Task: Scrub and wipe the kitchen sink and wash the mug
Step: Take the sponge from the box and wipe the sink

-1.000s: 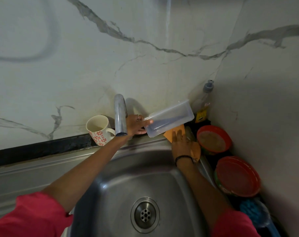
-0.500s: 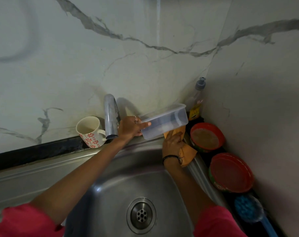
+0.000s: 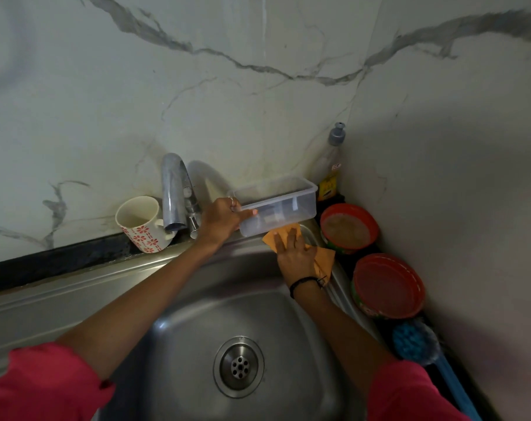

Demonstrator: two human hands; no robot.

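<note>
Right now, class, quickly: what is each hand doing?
Left hand: grips the clear plastic container by its near end, lifting it.
Right hand: open, fingers flat, pressing the orange cloth onto the sink rim.

A home kitchen is showing here, centred on a stainless steel sink (image 3: 173,302) with a round drain. Behind the sink a chrome tap (image 3: 174,192) is rising against a marble-veined wall (image 3: 136,101), with a patterned mug (image 3: 141,224) sitting just left of it. To the sink's right, a dish-soap bottle (image 3: 331,168), two red bowls (image 3: 387,285) and a blue brush (image 3: 413,344) are lining the corner.
</note>
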